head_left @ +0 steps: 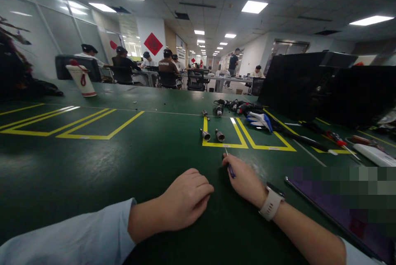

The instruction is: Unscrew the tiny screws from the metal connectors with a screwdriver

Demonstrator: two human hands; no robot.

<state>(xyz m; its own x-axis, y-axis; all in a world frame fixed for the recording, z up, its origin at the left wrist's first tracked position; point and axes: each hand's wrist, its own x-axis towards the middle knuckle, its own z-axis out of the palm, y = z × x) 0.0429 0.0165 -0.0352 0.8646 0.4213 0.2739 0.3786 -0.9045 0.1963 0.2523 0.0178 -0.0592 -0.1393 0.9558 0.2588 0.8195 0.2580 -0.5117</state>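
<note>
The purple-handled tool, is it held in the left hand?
No, the right hand holds the purple-handled tool, and the left hand is apart from it.

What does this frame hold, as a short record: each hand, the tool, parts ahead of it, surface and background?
left hand: loosely curled, palm hidden
right hand: holding a slim purple-handled tool
tool shaft: thin, pointing away from the person
right wrist: watch with a pale strap
ahead of tool: two metal fittings at a yellow tape outline
farther right: blue-and-white glove
surface: green table
background: several people, most seated
</note>
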